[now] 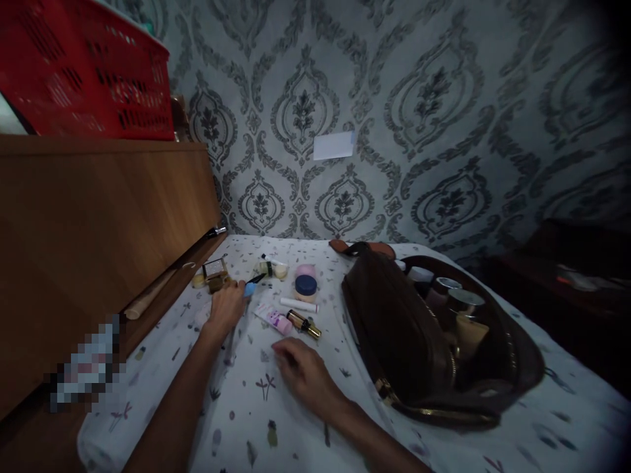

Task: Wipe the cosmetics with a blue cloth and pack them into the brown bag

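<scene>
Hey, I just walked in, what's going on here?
A person is handling small cosmetics laid out on a patterned cloth. The left hand holds a blue-and-black item, partly hidden by the fingers. The right hand is half curled, just short of a pink-and-white tube and a gold-capped tube; whether it holds anything is hard to tell. To the right, a brown bag stands open with containers inside.

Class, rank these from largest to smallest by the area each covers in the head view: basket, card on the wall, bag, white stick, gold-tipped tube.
1. Bag
2. Basket
3. Card
Last, unranked: white stick and gold-tipped tube, which look too alike to separate.
</scene>
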The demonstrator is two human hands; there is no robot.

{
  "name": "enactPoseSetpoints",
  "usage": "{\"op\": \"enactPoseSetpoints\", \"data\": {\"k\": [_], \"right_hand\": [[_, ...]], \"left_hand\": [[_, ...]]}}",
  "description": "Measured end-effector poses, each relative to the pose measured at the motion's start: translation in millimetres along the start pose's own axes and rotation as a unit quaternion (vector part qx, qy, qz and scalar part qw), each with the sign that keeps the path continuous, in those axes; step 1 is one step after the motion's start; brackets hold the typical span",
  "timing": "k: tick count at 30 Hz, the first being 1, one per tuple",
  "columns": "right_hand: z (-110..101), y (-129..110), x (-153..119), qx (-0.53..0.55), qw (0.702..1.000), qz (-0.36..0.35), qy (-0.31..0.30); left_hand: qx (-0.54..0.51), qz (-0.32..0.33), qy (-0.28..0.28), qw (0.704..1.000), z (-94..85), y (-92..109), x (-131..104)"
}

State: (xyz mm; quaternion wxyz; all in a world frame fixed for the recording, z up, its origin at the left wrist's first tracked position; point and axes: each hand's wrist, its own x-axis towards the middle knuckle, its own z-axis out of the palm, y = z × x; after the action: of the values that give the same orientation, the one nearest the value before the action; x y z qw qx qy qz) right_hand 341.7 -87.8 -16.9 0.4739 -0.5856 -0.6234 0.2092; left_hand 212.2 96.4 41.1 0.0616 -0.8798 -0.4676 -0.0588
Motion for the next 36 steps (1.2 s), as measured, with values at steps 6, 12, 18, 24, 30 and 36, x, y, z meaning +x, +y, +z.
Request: {"op": "enactPoseSetpoints", "data": {"k": [6,12,18,24,30,36], "right_hand": [[14,16,20,-0.139,0.988,-0.042,-0.041],[17,30,26,-0.164,0.986,0.017,-0.028],[18,31,24,-0.17,0.985,0.007,0.005],[11,21,19,-0.245,0.967,-0.051,0.04],[17,45,25,-0.173,0.978,-0.087,0.082],[21,44,27,-0.119,0.985,-0.08,0.097]], "left_hand": [[-0.002,0.021,-0.008,1.0,-0.5,4,-2],[-0.048,0.039,-0.023,0.998,-6.1,8,-4],[-0.091,0.023,0.014,0.996,-12.6,15,-6],[-0.095,0.037,0.001,0.995,-11.7,21,-18],[-0.144,0.039,-0.062,0.987,-13.0,19,-11],[-0.246,0.082,-0.116,0.959,-13.3,19,-3]]}}
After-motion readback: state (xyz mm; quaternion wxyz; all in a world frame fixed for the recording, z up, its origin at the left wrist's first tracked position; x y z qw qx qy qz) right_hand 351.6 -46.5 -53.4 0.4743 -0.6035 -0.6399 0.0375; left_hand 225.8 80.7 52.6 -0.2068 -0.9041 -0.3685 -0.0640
